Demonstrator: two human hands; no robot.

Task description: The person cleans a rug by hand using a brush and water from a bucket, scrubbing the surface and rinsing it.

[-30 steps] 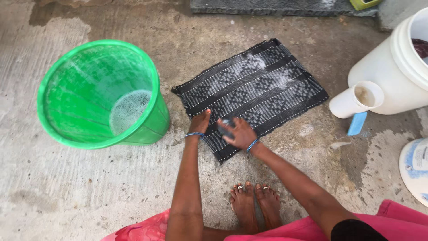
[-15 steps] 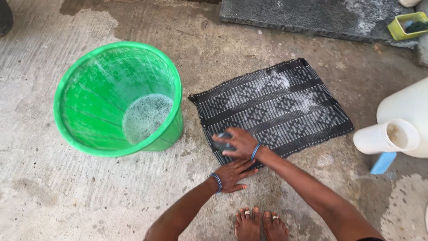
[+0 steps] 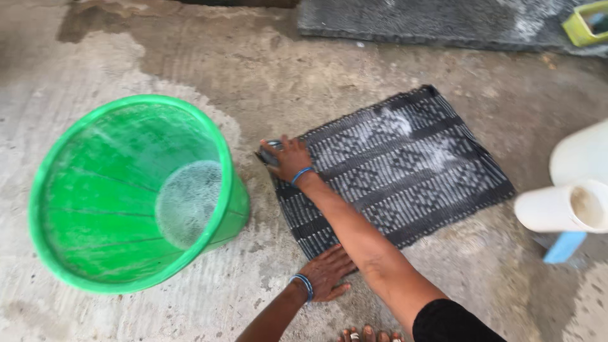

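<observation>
So I'm crouched on the wet concrete floor (image 3: 392, 69) with a dark grey woven mat with pale zigzag bands (image 3: 405, 171) spread flat in front of me. My right hand (image 3: 288, 158) is stretched out to the far left corner of that mat and it's clenched around a small dark scrubbing brush (image 3: 269, 154), pressing it down right at the mat's edge. Most of the brush is hidden under my fingers, so I can't tell its exact shape. There are soapy white patches on the mat, off to the right of that hand, nearer the middle and the far side.

My left hand (image 3: 326, 273) is released, holding nothing, palm flat on the concrete, fingers spread, just touching the near corner of the mat. Blue bangles on both wrists.

To the left of both hands sits a big bright green plastic bucket (image 3: 120, 196), tipped toward me, with a bit of foamy water at the bottom. It stands just beside the mat's left edge, close to my right hand.

Well off to the right of my hands there's a white plastic container with a wide spout (image 3: 567, 202), and a light blue thing (image 3: 563, 247) under it that I can't make out. Beyond the mat, a bigger dark mat (image 3: 443, 25) lies along the top, with a yellow-green tub (image 3: 586, 25) at its right end.
</observation>
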